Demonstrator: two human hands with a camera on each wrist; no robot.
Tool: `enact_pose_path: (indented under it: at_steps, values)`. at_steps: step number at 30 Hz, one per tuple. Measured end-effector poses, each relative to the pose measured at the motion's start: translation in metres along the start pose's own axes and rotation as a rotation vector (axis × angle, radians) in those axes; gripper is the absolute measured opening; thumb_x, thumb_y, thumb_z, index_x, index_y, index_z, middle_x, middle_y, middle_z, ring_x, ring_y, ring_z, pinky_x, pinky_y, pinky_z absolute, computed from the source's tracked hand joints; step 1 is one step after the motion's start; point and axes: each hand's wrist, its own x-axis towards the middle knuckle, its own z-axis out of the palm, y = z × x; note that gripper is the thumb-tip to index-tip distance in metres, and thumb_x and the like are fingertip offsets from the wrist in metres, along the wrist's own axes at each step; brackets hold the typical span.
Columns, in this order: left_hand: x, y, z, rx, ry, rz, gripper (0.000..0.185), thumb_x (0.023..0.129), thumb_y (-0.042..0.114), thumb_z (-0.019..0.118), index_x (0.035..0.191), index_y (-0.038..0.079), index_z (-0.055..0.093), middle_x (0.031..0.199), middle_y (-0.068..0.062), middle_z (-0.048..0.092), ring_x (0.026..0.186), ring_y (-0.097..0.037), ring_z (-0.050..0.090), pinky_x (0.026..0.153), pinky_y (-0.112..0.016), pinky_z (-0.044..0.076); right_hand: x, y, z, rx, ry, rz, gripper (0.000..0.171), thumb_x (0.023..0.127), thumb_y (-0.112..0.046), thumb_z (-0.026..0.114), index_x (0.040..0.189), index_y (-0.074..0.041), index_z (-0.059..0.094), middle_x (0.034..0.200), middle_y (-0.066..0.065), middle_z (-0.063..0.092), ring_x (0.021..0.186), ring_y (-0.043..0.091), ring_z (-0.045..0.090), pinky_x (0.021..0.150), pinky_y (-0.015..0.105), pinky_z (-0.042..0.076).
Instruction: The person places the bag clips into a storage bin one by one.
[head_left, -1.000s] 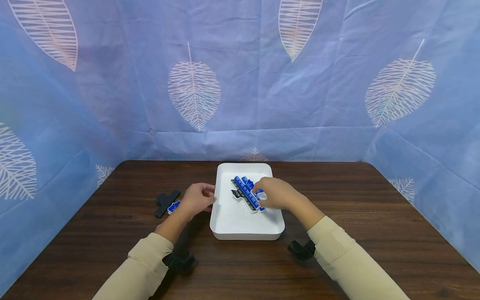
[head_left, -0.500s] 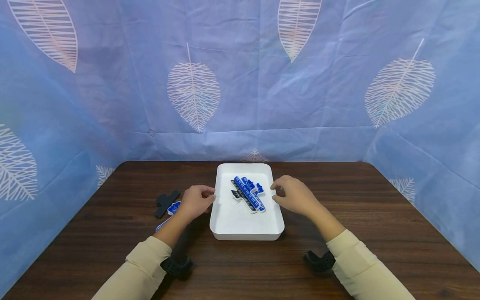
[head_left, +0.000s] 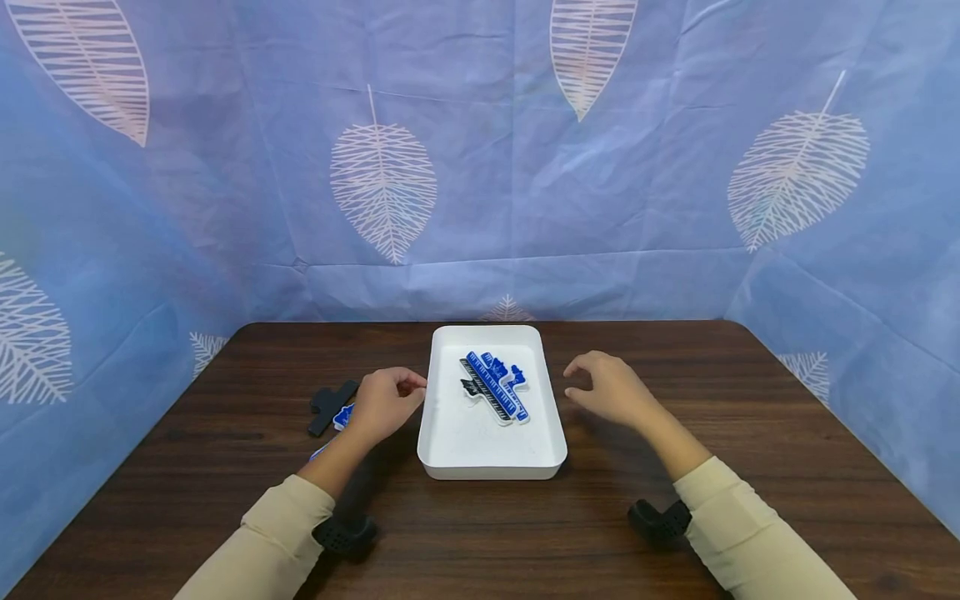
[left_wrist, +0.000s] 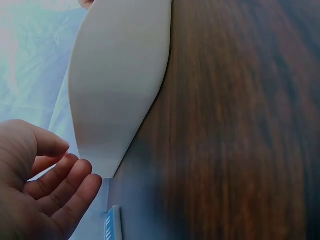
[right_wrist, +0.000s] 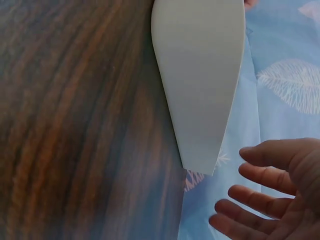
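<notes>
The white tray (head_left: pixel 491 450) sat mid-table (head_left: pixel 675 350), holding blue rulers (head_left: pixel 495 387). The left hand (head_left: pixel 382 400) rested loosely curled and empty just beside its left edge; the right hand (head_left: pixel 611 390) hovered open near its right edge, touching nothing.

Blue ruler (head_left: pixel 341 417) half hidden behind left hand (head_left: pixel 382 404).

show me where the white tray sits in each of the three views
Head: white tray at table centre, between both hands.
Left wrist: its outer wall fills the upper left, above the left hand.
Right wrist: its wall at top centre, above the right hand.
Shared landmark: the dark wooden table.
</notes>
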Motion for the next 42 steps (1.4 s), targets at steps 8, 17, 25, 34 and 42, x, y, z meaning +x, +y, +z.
enact_pose_path:
  at_steps: [8,17,25,34,42]
  values:
    - [-0.002,-0.001,-0.008,0.105,-0.049,0.065,0.007,0.088,0.012,0.071,0.094,0.009,0.074,0.083,-0.001,0.068,0.070,-0.015,0.056,0.065,-0.032,0.052,0.006,0.013,0.006,0.157,-0.025,0.081,0.024,0.086,-0.013,0.070,0.106,0.000,0.067,0.098,0.013,0.068,0.081,0.022,0.064,0.064,0.036,0.053]
    - [-0.002,-0.003,-0.021,0.143,-0.124,0.184,0.007,0.088,0.010,0.069,0.093,0.010,0.074,0.082,0.002,0.066,0.070,-0.012,0.057,0.063,-0.030,0.050,0.010,0.014,0.015,0.298,-0.063,0.182,0.028,0.089,-0.010,0.066,0.113,0.005,0.063,0.106,0.019,0.065,0.083,0.026,0.065,0.065,0.036,0.056]
    - [-0.002,-0.005,-0.035,0.293,-0.197,0.301,0.011,0.085,0.007,0.072,0.095,0.007,0.073,0.096,-0.004,0.067,0.078,-0.018,0.063,0.068,-0.034,0.053,0.014,0.010,0.021,0.585,-0.130,0.351,0.035,0.094,-0.007,0.058,0.125,0.010,0.055,0.120,0.028,0.058,0.097,0.035,0.064,0.067,0.037,0.058]
    - [-0.002,-0.005,-0.046,0.455,-0.267,0.315,0.023,0.082,0.018,0.078,0.103,0.008,0.074,0.104,-0.006,0.066,0.088,-0.021,0.063,0.080,-0.042,0.055,0.019,0.007,0.022,0.704,-0.242,0.434,0.049,0.095,-0.009,0.058,0.139,0.007,0.043,0.127,0.028,0.053,0.100,0.033,0.063,0.066,0.039,0.059]
    - [-0.004,-0.010,-0.057,0.528,-0.294,0.234,0.029,0.081,0.022,0.079,0.107,0.010,0.073,0.108,-0.008,0.064,0.090,-0.022,0.063,0.082,-0.046,0.054,0.023,0.005,0.024,0.817,-0.288,0.429,0.056,0.095,-0.008,0.057,0.144,0.007,0.036,0.127,0.029,0.052,0.102,0.034,0.063,0.068,0.043,0.058]
